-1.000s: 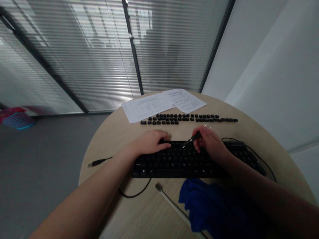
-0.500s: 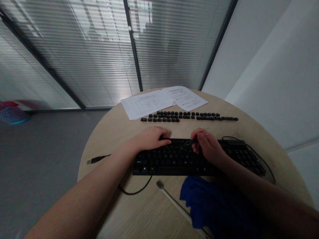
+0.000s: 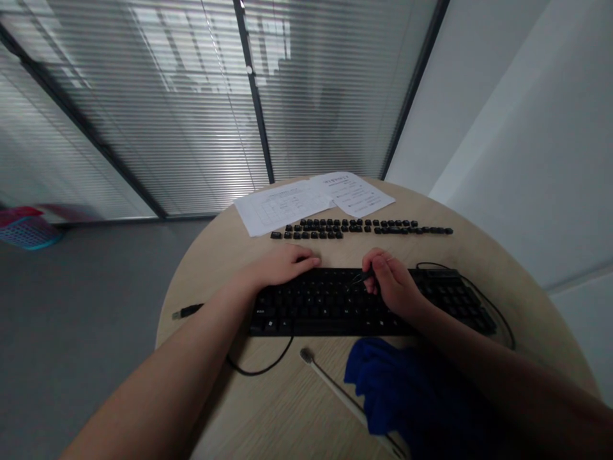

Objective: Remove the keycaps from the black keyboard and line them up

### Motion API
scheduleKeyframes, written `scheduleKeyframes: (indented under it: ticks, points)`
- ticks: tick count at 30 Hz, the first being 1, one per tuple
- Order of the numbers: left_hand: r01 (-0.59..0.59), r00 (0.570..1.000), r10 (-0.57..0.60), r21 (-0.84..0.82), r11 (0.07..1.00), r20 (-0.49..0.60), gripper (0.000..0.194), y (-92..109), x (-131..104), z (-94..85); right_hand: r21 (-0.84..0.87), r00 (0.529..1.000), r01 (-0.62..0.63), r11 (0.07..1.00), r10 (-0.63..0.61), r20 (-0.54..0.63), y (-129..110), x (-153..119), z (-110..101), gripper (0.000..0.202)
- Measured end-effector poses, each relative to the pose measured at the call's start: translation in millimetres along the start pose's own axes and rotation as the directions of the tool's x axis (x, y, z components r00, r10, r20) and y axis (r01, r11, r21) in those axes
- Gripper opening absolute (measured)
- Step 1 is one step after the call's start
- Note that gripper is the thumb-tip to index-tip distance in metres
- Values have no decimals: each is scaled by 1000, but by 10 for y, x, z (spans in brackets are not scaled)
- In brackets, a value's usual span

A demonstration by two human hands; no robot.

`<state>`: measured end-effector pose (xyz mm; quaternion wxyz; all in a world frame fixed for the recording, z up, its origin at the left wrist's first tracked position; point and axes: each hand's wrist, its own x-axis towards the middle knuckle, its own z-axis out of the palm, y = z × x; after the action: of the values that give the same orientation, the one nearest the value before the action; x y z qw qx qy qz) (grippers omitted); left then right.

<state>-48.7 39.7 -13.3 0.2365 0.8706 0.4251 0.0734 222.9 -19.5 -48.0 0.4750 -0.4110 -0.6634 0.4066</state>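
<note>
A black keyboard [image 3: 316,327] lies across the round table in front of me. My left hand [image 3: 286,263] rests at its far left edge, with thumb and fingers stretched out and holding nothing. My right hand [image 3: 390,281] is closed around the dark handle of a wire keycap puller [image 3: 357,278]. The puller's thin wires point left and down over the upper middle keys; whether they grip a key I cannot tell. Beyond the keyboard, several loose black keycaps [image 3: 330,229] stand in rows.
Printed papers [image 3: 282,206] lie at the table's far side. Nearer me are a toothbrush [image 3: 335,388] and a crumpled blue cloth [image 3: 383,377]. The keyboard's cable [image 3: 261,372] loops in front, and a USB plug [image 3: 188,311] lies by the left edge. A basket [image 3: 31,230] stands on the floor.
My left hand has shifted a little left along the keyboard's far edge. The keyboard sits slightly further left in view. My right hand still holds the puller over nearly the same keys.
</note>
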Motion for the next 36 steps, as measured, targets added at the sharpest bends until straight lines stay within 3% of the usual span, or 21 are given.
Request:
scheduleKeyframes:
  ticks: [8,12,14,18,22,25,36]
  points:
    - [106,989,-131,-304,947,-63,58,-188,38,53,-90,1000,3,996,-3,-6,52,-33,40,58]
    - [139,972,-227,-620,772,-65,64,-281,58,60,-84,1000,0,996,0,1,52,-10,36,60]
    - [163,954,-291,-685,710,-75,66,-328,61,43,-86,1000,-7,996,7,9,54,1,28,60]
    - [208,939,-316,-508,836,-134,66,-323,54,17,-92,1000,-16,996,17,12,54,2,21,61]
    - [126,981,-154,-209,970,-122,49,-144,43,43,-91,1000,-18,996,20,18,40,-4,27,61]
    - [43,997,-40,44,998,-67,50,-13,43,70,-89,999,-25,996,28,29,22,3,30,63]
    - [10,999,-2,140,990,-54,41,-2,64,90,-58,997,-51,997,54,48,11,29,22,62]
